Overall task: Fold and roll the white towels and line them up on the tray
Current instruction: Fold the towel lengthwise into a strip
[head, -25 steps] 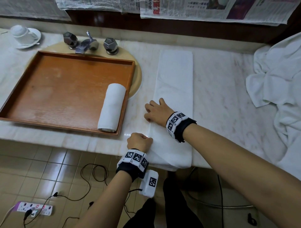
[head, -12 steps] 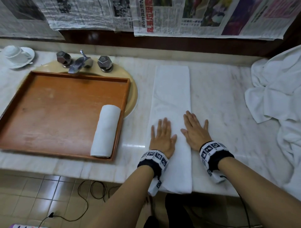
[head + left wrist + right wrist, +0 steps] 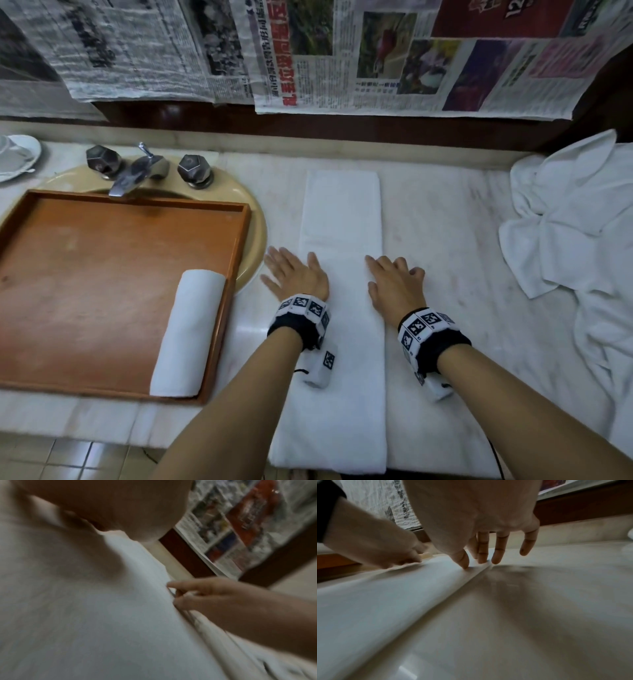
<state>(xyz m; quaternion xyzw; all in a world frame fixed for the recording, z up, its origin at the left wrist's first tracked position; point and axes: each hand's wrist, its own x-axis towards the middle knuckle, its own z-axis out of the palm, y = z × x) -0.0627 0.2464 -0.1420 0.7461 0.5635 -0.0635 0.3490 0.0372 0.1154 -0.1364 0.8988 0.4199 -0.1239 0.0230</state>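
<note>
My left hand [image 3: 297, 276] lies flat with its fingers spread, straddling the left edge of the strip [image 3: 337, 308]: the heel is on the cloth, the fingertips reach out over the bare counter [image 3: 455, 260]. My right hand [image 3: 394, 284] mirrors it at the right edge, fingers nearly straight, thumb and first fingers touching the folded edge, the little finger out over the marble. Neither hand grips anything; both only press. I keep them at the two long edges, one on each side, because I judge that is where the folded layers would slip or fan out, and squared edges should give an even roll.

The strip runs away from me between my hands, its far end well beyond my fingertips and its near end hanging just over the counter's front lip below my wrists. Laid that way it can be rolled along its length from either end, I think, and that rolling is the step not yet begun.

To the left of my left hand sits the tray [image 3: 130, 205], over the sink [image 3: 255, 233]. One roll [image 3: 188, 332] lies in it against the right wall, the side nearest me; starting the row there leaves the rest of the tray free for further rolls to line up beside it. Well off to the right of my right hand is the pile [image 3: 568, 222] of loose towels, within reach but apart from my working space.
</note>
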